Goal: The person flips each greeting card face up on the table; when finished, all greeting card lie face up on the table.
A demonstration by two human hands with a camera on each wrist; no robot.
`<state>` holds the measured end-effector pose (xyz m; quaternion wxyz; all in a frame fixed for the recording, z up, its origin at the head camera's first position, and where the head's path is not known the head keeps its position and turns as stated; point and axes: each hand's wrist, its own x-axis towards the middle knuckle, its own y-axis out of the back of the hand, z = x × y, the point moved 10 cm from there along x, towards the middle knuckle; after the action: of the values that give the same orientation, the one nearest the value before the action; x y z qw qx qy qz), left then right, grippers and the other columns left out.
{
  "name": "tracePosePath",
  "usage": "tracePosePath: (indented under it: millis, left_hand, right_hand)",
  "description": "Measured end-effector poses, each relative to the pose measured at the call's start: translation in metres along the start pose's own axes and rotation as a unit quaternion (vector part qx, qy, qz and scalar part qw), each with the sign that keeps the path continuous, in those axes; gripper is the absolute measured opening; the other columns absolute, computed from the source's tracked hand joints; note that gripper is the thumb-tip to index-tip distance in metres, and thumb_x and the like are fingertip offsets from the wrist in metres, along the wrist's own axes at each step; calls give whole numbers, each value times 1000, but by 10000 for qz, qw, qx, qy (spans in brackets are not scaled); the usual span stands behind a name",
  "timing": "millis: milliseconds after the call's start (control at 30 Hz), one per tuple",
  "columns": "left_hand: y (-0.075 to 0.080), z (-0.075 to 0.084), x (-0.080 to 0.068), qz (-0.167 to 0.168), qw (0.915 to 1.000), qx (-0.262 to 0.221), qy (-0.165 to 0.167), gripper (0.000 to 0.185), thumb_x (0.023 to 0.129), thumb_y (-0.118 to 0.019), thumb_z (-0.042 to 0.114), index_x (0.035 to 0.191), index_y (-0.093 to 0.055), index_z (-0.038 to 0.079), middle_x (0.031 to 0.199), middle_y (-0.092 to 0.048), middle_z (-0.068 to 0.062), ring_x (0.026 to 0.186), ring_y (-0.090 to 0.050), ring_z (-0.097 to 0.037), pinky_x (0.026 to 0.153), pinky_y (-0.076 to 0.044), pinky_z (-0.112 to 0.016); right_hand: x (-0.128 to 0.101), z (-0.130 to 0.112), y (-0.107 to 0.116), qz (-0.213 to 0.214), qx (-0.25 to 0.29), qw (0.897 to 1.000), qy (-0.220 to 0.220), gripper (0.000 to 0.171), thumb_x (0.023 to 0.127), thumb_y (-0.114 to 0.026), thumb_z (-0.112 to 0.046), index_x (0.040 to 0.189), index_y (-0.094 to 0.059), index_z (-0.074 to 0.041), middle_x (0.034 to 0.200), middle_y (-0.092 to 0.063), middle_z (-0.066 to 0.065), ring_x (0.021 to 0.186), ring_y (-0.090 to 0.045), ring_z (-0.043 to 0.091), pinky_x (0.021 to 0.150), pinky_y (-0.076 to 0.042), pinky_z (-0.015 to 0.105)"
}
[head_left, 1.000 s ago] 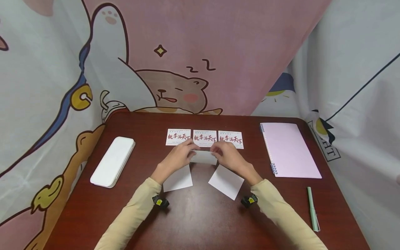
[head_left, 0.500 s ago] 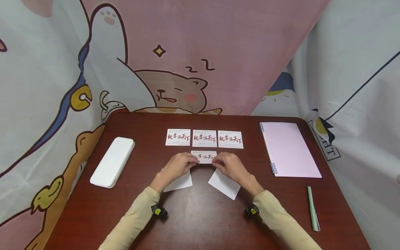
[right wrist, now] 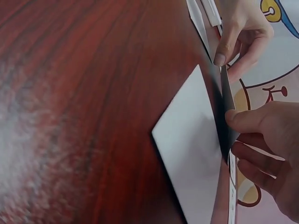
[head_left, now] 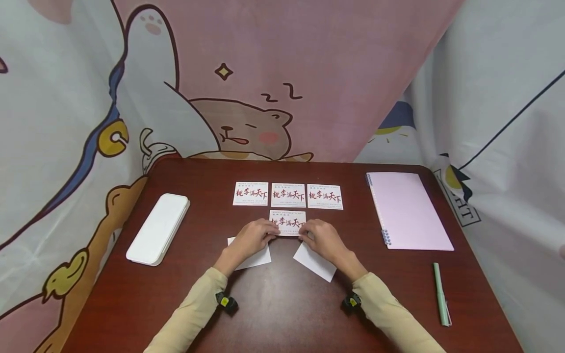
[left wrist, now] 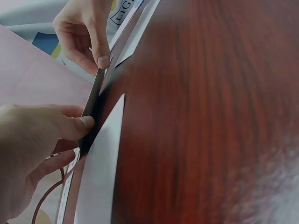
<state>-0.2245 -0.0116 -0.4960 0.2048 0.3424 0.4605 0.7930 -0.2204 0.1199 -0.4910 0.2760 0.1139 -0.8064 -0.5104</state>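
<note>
Printed card (head_left: 288, 223) held at both ends
It is pinched by the left hand (head_left: 252, 237) and right hand (head_left: 321, 237), thumbs (left wrist: 77, 126) and fingertips curled round its short edges.

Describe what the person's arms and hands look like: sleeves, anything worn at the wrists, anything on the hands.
Both arms wear long, plain beige sleeves that reach to the wrists. The left hand and the right hand are bare, with no gloves, and no rings show. Under each wrist sits a small black device with a yellow mark: the left wrist device and the right wrist device. Fingernails are short and unpainted.
</note>
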Motion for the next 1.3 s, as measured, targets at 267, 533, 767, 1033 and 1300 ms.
tracePosePath:
  millis: [267,533,767,1033,1300]
  left_hand:
    - [-3,1,-1,77,9999,-62,-33,15,79,-70,11,93,-73,14,102,-68,1,101,-60,-14,86,-49,-28]
    - [-6,-1,-1,-25,9999,-59,131,14,80,-70,14,94,-72,16,101,-68,4,99,-60,-11,86,-49,-27]
    - [-9,-2,-2,74,9999,-16,77,13,80,-70,15,92,-73,17,99,-68,6,96,-60,-9,84,-49,-25]
    - [-5,6,1,208,9998,51,-64,16,78,-72,16,94,-72,18,104,-66,5,98,-59,-10,83,-50,-26]
    - [-23,39,26,-772,9969,-136,-28,44,76,-72,27,117,-62,16,120,-59,2,115,-53,-15,100,-40,-32]
  right_hand:
    - [-5,3,-3,133,20,9999,-40,10,74,-76,-18,80,-69,-18,81,-66,-7,77,-60,10,67,-50,28]
    - [-8,4,-3,191,61,9998,-32,10,74,-76,-17,80,-68,-17,81,-66,-7,77,-59,9,68,-49,28]
    - [-11,4,-4,222,181,9996,-22,9,74,-75,-14,80,-69,-16,81,-66,-6,77,-59,10,68,-50,28]
    - [-18,9,11,352,169,9988,-311,20,74,-76,-22,89,-67,-12,87,-65,-2,83,-58,13,70,-50,30]
    - [-48,25,20,-733,-420,9812,-1737,78,54,-82,-53,109,-58,-3,98,-55,12,86,-54,28,68,-48,40]
